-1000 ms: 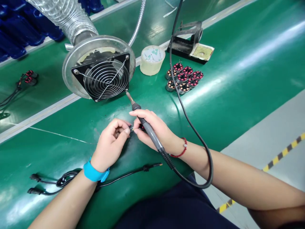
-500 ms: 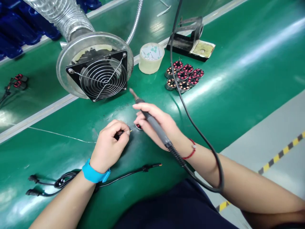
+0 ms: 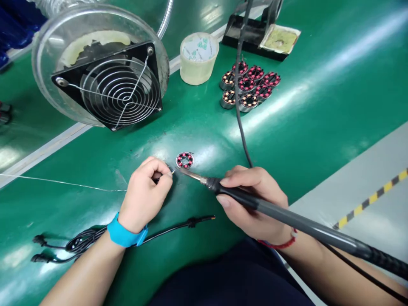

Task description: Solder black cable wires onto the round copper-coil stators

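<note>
My left hand (image 3: 149, 189), with a blue wristband, is closed in a pinch on thin wires (image 3: 172, 171) whose tips stick out past the fingertips. A thin solder strand (image 3: 79, 185) runs from the left edge to this hand. My right hand (image 3: 258, 202) grips a soldering iron (image 3: 236, 193). The iron's tip points left, close to the wire ends; contact cannot be made out. Just above the tip, a round coil part with red windings (image 3: 185, 160) lies on the green mat (image 3: 197, 127).
A fan with a wire guard (image 3: 124, 95) stands at upper left. Behind are a tape roll (image 3: 199, 59), several round coil parts (image 3: 247, 85) and an iron stand with a sponge (image 3: 280, 40). Black cables (image 3: 86, 240) lie at lower left. The iron's cord (image 3: 239, 106) hangs across the view.
My right hand has moved right and down, and the iron has swung so its tip is near the wire ends. The coil part shows fully. The view has shifted closer to the fan.
</note>
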### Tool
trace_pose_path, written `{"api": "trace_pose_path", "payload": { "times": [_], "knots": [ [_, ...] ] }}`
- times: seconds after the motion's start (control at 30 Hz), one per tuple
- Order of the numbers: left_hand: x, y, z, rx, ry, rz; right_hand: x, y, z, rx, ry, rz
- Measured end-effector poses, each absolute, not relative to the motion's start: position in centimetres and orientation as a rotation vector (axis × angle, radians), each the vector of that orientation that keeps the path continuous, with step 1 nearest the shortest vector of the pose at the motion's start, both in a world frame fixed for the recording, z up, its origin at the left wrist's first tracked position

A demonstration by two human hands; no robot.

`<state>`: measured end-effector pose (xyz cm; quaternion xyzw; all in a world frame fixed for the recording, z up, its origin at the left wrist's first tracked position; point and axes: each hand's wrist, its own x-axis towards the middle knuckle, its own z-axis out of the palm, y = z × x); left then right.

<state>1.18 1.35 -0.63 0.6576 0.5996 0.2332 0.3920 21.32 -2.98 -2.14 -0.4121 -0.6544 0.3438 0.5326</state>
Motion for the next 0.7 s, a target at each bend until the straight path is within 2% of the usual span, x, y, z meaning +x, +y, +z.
{"api": "trace_pose_path", "payload": {
  "times": [0.53,0.7],
  "knots": [
    [1.29,1.40,-0.58,1.605,1.549,0.626,21.21,-2.57,-1.95,-0.970,-1.586,0.823],
    [1.22,1.48,-0.62,1.600,1.553,0.608,21.38,-2.17,-1.72,-1.006,-1.613,0.729]
  ]
}}
